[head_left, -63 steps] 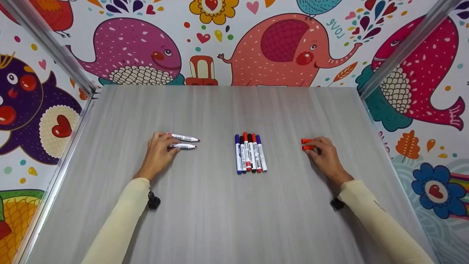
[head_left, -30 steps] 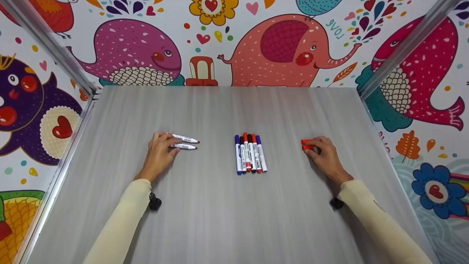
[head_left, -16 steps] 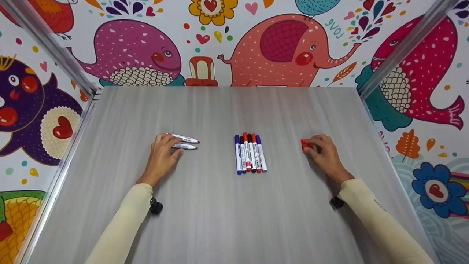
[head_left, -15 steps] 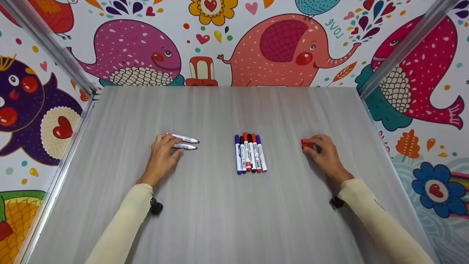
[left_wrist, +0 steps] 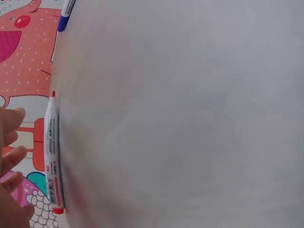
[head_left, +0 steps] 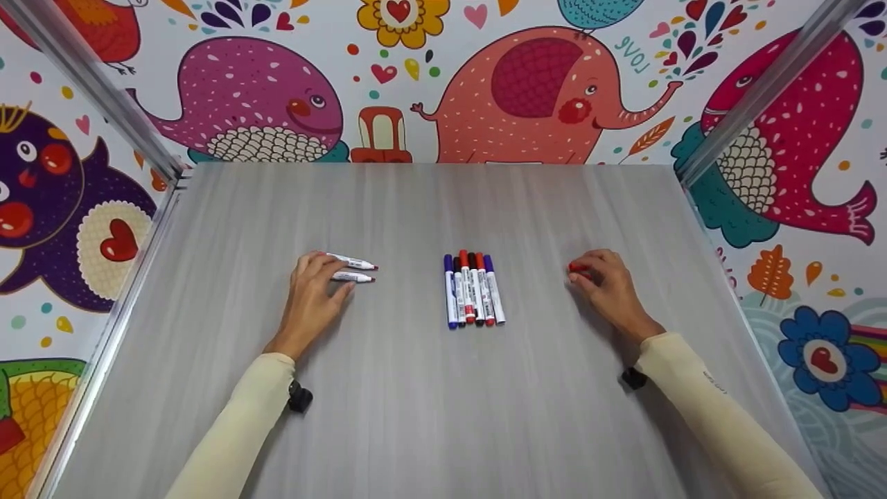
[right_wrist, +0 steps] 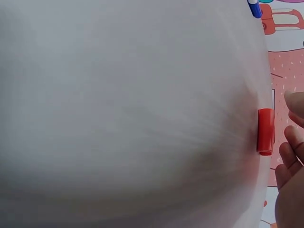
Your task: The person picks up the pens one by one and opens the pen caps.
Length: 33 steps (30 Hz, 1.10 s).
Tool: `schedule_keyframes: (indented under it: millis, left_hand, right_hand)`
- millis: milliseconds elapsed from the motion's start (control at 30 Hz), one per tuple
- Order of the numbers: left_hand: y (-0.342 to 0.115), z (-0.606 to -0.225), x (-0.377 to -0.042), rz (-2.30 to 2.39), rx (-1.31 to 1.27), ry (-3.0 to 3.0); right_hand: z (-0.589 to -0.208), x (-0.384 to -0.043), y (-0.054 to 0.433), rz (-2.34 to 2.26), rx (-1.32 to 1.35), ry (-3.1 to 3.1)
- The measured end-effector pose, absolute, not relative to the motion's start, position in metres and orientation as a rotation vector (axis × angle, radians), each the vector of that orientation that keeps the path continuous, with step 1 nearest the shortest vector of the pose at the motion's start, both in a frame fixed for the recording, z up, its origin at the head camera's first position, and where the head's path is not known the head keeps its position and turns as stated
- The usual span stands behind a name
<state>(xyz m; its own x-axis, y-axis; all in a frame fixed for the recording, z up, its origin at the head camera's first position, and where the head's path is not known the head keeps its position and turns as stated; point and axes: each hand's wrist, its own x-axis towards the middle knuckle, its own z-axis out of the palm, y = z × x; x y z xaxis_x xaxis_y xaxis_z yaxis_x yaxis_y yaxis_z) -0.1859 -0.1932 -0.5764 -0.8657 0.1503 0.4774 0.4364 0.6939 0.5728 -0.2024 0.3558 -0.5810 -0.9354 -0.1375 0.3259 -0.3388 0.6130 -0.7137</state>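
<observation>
In the head view, two uncapped white markers (head_left: 360,264) with red tips lie side by side on the left of the table. My left hand (head_left: 308,298) is over their rear ends, its thumb apart from the fingers. The left wrist view shows one whole marker (left_wrist: 52,152) on the tabletop, with loosely bent fingers (left_wrist: 14,156) clear of it. On the right, red marker caps (head_left: 574,266) are partly hidden by my right hand (head_left: 613,291). A red cap (right_wrist: 265,131) lies on the table in the right wrist view, apart from the relaxed fingers (right_wrist: 293,142).
Several capped markers (head_left: 468,291) in blue, black and red lie in a row mid-table between the hands. The grey table (head_left: 416,416) ends at a wall (head_left: 478,41) with cartoon animals; metal posts (head_left: 104,90) stand at its back corners.
The fingers of both hands have loosened. My left hand has drifted right and slightly toward me; my right hand has shifted slightly up and left over the caps. The markers stay in place.
</observation>
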Motion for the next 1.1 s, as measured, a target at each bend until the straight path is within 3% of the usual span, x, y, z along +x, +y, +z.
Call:
schedule_keyframes:
  millis: [767, 1100]
  left_hand:
    - [-0.146, -0.571, -0.161, -1.17, -0.612, -2.506]
    - [-0.129, -0.566, -0.155, -1.292, -0.546, -2.536]
  right_hand:
    - [-0.573, -0.212, 0.328, 1.209, 0.583, -2.587]
    - [-0.566, -0.214, 0.31, 1.224, 0.639, -2.683]
